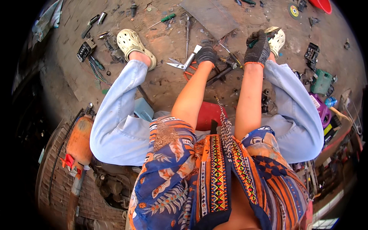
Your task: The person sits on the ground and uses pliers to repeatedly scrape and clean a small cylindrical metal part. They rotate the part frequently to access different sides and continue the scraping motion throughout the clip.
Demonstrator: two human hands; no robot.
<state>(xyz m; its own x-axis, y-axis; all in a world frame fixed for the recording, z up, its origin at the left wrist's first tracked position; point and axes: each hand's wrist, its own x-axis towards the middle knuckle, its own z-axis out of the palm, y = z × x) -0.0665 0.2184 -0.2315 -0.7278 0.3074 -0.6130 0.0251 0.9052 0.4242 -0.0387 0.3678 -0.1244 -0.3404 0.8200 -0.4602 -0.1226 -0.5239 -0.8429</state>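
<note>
My left hand, in a dark grey work glove, is low over the floor with its fingers curled; what they hold, if anything, is hidden. Beside it lie a metal tube with a white end and snips with orange handles. My right hand, in a matching glove with an orange cuff, is closed around a dark green-handled tool, mostly covered by the fingers. Between the hands are a thin screwdriver with a yellow and black handle and a dark bar.
A flat metal sheet and a green screwdriver lie ahead. Left are a wired black part and an orange cylinder. Right are a green case and a purple container. A red seat is between my legs.
</note>
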